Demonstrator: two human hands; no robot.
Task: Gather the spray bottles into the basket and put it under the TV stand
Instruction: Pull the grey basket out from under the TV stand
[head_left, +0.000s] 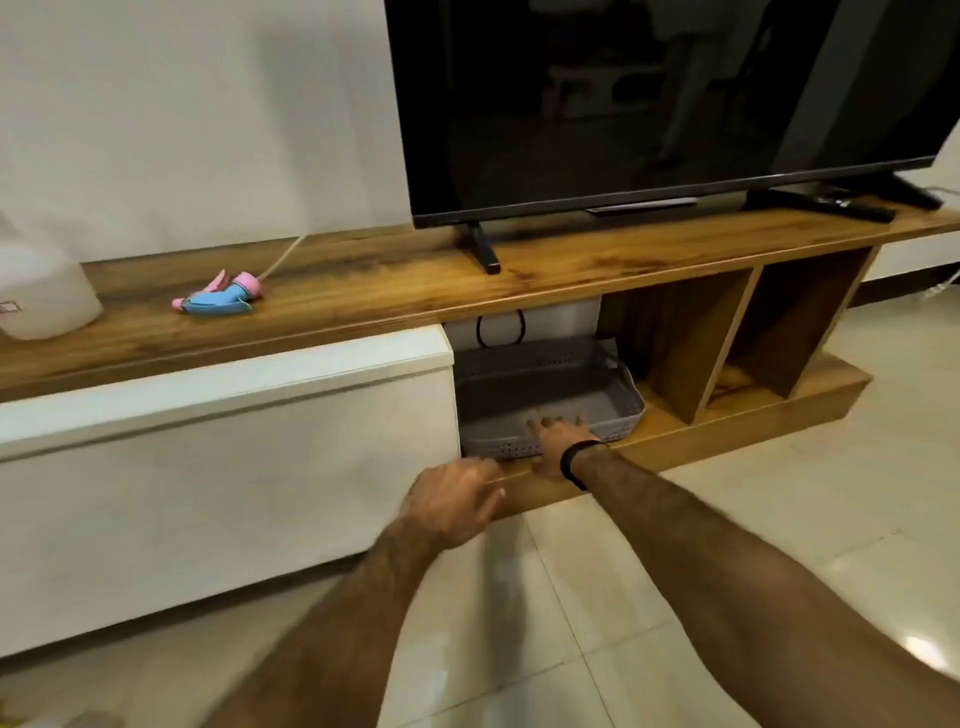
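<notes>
Resting on the basket (545, 395) front rim, right hand (558, 441) grip unclear, left hand (452, 501) open; basket appears light, rigid plastic, best held by rims.

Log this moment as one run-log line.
right hand: on basket front rim | left hand: free, open | basket: in stand's open bay, looks empty

Warm, moderately bright indoor light; the glossy floor tiles (649, 597) carry soft glare patches, strongest at the lower right, and the dark TV screen (649, 93) shows dim reflections of the room. Wide-angle distortion bows the wooden top of the TV stand (363, 291) and tilts straight edges toward the frame borders. The left hand (452, 504) is motion-blurred, the image is generally soft, and the open compartments lie in shadow.
</notes>
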